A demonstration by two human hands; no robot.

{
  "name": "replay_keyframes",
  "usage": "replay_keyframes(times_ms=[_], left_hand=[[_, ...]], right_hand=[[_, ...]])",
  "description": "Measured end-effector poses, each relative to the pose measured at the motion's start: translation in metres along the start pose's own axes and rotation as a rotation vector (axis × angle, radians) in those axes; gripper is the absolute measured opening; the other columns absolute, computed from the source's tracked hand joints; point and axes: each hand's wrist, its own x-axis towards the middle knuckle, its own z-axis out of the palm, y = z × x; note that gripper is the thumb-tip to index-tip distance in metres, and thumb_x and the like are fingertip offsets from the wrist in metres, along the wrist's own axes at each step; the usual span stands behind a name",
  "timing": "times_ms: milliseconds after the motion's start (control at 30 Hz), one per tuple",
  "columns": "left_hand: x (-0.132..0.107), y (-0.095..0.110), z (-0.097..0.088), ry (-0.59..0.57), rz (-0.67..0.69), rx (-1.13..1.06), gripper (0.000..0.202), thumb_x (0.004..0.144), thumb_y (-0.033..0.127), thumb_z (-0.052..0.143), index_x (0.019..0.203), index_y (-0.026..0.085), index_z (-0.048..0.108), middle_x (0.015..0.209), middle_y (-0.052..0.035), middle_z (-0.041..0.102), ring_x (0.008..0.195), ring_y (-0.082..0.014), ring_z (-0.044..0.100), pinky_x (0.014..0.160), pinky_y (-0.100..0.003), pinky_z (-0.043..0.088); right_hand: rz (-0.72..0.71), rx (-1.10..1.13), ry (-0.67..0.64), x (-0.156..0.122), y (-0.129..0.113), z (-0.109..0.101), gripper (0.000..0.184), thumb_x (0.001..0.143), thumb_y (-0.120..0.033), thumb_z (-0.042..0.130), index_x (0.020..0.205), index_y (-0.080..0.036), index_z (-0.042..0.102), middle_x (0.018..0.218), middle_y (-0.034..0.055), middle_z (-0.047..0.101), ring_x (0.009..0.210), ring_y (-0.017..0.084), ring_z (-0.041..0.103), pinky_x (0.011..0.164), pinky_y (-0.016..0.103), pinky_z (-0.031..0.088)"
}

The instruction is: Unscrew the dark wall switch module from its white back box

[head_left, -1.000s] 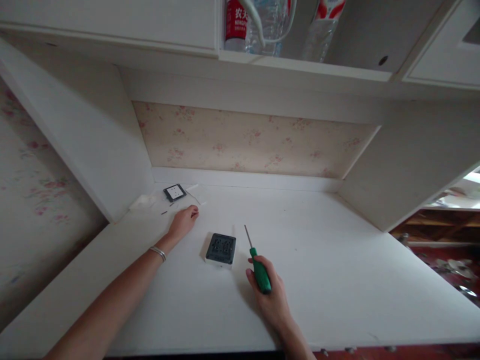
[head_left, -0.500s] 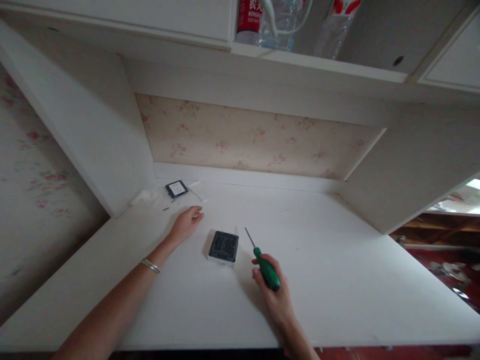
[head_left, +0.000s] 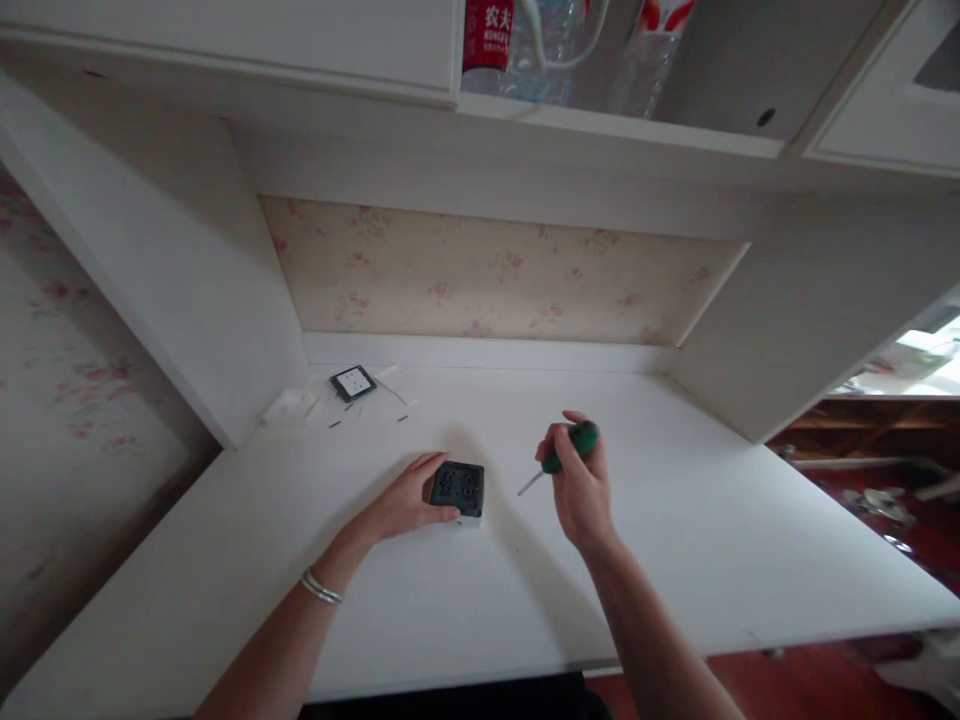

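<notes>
My left hand (head_left: 407,498) grips the left side of a square wall socket (head_left: 460,486), thumb along the front edge and fingers at the back. The socket has a black top with contacts showing and a white base, and it sits on the white desktop. In my right hand (head_left: 583,492), a screwdriver (head_left: 573,446) with a green handle is held above the desk, to the right of the socket. Its metal shaft slants down to the left, with the tip apart from the socket.
At the back left lies a dark-framed plate with a white centre (head_left: 352,383). Clear plastic wrapping (head_left: 291,406) and several small dark slivers, possibly screws (head_left: 403,417), lie around it. Side panels and an overhead shelf with plastic bottles (head_left: 541,50) enclose the desk (head_left: 675,540).
My left hand has come from the back left onto the socket, leaving a small dark sliver visible there. My right hand has risen, and the screwdriver now points down to the left.
</notes>
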Motion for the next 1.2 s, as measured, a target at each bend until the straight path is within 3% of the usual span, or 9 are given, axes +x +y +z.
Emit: replay_keyframes(times_ms=[133,433,1000,1200], left_hand=[[-0.002,0.009,0.006,0.059,0.009,0.019,0.079,0.062,0.049,0.076,0.130,0.022,0.045,0.132,-0.0096,0.046,0.123,-0.0292,0.042,0.107,-0.044,0.033],[-0.003,0.019,0.009,0.095,0.056,0.071,0.078,0.058,0.047,0.079,0.124,0.022,0.046,0.122,-0.0080,0.050,0.111,-0.0272,0.051,0.097,-0.039,0.043],[-0.004,0.025,0.006,0.099,0.036,0.058,0.069,0.058,0.041,0.079,0.118,0.024,0.050,0.113,-0.0060,0.054,0.104,-0.0259,0.054,0.090,-0.037,0.045],[-0.004,0.023,0.007,0.106,0.040,0.062,0.071,0.058,0.042,0.079,0.120,0.024,0.049,0.115,-0.0060,0.054,0.105,-0.0266,0.054,0.093,-0.039,0.043]], right_hand=[[0.149,0.294,-0.093,0.011,-0.008,0.020,0.019,0.086,-0.042,0.054,0.095,-0.026,0.052,0.067,-0.0061,0.044,0.048,0.006,0.040,0.046,0.020,0.032],[0.222,0.398,-0.137,0.024,0.003,0.054,0.040,0.085,-0.057,0.045,0.069,-0.019,0.049,0.050,-0.0061,0.041,0.037,0.005,0.029,0.035,0.018,0.018],[0.212,0.283,-0.162,0.022,0.021,0.070,0.036,0.084,-0.050,0.047,0.067,-0.018,0.050,0.049,-0.0058,0.042,0.036,0.006,0.030,0.035,0.019,0.019],[0.164,0.041,-0.433,0.022,0.018,0.075,0.028,0.086,-0.043,0.043,0.075,-0.019,0.050,0.062,-0.0033,0.049,0.045,0.009,0.043,0.042,0.022,0.032]])
